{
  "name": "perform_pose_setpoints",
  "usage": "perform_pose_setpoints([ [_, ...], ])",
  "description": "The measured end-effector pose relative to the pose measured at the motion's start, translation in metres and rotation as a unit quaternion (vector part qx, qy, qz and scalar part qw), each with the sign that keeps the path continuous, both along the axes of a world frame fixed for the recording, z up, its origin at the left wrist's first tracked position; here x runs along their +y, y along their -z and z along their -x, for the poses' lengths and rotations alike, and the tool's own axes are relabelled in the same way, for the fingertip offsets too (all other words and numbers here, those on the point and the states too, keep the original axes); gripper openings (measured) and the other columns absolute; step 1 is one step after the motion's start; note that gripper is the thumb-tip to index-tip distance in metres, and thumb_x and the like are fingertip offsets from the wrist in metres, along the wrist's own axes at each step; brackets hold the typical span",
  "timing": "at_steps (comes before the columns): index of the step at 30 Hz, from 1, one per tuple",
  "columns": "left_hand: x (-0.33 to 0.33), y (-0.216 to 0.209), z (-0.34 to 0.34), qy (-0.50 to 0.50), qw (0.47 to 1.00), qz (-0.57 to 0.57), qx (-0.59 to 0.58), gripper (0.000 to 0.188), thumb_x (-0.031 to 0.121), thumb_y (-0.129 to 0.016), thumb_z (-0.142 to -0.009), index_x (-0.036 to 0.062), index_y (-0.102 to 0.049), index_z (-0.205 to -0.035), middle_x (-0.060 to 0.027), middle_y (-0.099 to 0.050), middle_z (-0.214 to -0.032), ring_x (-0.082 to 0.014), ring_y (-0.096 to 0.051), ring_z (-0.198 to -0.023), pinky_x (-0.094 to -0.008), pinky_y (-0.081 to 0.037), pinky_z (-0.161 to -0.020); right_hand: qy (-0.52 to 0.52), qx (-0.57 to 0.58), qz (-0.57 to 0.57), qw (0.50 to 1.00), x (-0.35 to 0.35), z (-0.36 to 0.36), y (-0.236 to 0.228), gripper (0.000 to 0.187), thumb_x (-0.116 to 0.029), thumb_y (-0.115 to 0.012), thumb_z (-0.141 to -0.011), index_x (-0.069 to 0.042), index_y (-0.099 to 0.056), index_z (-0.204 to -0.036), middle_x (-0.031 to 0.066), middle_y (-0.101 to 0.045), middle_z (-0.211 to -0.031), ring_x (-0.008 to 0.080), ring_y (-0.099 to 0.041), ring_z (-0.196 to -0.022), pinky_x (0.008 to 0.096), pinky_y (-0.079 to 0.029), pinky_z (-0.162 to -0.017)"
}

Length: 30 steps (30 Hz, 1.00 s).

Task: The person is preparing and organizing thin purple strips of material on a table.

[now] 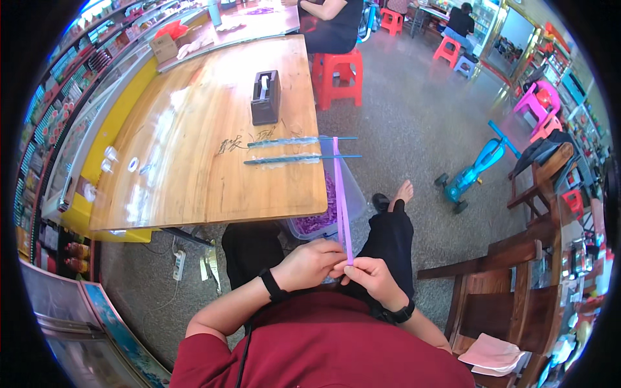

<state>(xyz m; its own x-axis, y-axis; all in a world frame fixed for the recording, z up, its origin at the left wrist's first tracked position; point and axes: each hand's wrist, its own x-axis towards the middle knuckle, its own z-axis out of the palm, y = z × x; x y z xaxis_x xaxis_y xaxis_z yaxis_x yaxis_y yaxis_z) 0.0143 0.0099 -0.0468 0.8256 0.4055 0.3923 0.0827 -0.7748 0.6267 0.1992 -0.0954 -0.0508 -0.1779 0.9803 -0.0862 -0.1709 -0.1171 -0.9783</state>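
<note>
A long purple ribbon [341, 200] runs from two thin dark rods down to my hands in front of my lap, in two narrow strands. The far rod [346, 138] and the near rod [349, 156] are fixed with clear tape to the tabletop and stick out past its right edge. My right hand [374, 279] pinches the lower end of the ribbon between thumb and fingers. Close beside it, my left hand [314, 262] is closed at the ribbon too, its fingertips partly hidden. Under the rods, a translucent bin [352, 184] holds many purple pieces.
A black tape dispenser [265, 107] stands on the wooden table [213, 161], with small tape rolls [134, 164] at left. A wooden chair [498, 291] is at my right. Beyond are a blue scooter [479, 161], a red stool [339, 76] and a seated person [333, 26].
</note>
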Motion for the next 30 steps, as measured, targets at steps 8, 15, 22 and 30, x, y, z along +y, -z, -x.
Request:
perform_pose_setpoints([
  [8,-0.007,0.025,0.006,-0.018,0.997,0.066,-0.036,0.019,0.011,-0.072,-0.080,0.0039,-0.068,-0.097,-0.0105,-0.064,-0.096,-0.0286,-0.063,-0.088,-0.0369,-0.052,-0.076,0.043,0.021,0.011,0.999,0.004,0.005,-0.001,0.023,-0.011,-0.053,-0.097,0.004,-0.067,-0.107,0.0097,-0.070,-0.102,0.0137,-0.064,-0.083,0.0250,-0.050,-0.075],
  [15,-0.011,0.024,0.006,-0.017,0.996,0.084,-0.013,0.018,0.013,-0.076,-0.078,0.0049,-0.070,-0.092,-0.0087,-0.063,-0.086,-0.0270,-0.062,-0.080,-0.0353,-0.051,-0.071,0.089,-0.123,-0.120,0.981,0.010,0.003,0.004,0.019,-0.010,-0.059,-0.094,0.000,-0.071,-0.105,0.0100,-0.063,-0.115,0.0132,-0.060,-0.098,0.0255,-0.050,-0.082],
  [22,-0.019,0.025,0.005,0.024,0.996,0.069,-0.048,0.014,0.015,-0.074,-0.078,0.0068,-0.070,-0.088,-0.0069,-0.063,-0.082,-0.0256,-0.063,-0.079,-0.0357,-0.052,-0.070,0.137,-0.123,-0.069,0.980,0.014,0.007,0.014,0.017,-0.012,-0.064,-0.091,0.000,-0.072,-0.101,0.0096,-0.061,-0.116,0.0137,-0.060,-0.099,0.0258,-0.050,-0.082],
  [30,-0.018,0.022,0.006,0.035,0.996,0.070,-0.043,0.014,0.014,-0.074,-0.078,0.0065,-0.071,-0.089,-0.0072,-0.066,-0.085,-0.0258,-0.064,-0.080,-0.0359,-0.052,-0.071,0.136,-0.012,0.011,0.991,0.017,0.006,0.028,0.026,-0.006,-0.066,-0.088,-0.001,-0.064,-0.114,0.0051,-0.065,-0.096,0.0114,-0.060,-0.084,0.0237,-0.049,-0.078],
])
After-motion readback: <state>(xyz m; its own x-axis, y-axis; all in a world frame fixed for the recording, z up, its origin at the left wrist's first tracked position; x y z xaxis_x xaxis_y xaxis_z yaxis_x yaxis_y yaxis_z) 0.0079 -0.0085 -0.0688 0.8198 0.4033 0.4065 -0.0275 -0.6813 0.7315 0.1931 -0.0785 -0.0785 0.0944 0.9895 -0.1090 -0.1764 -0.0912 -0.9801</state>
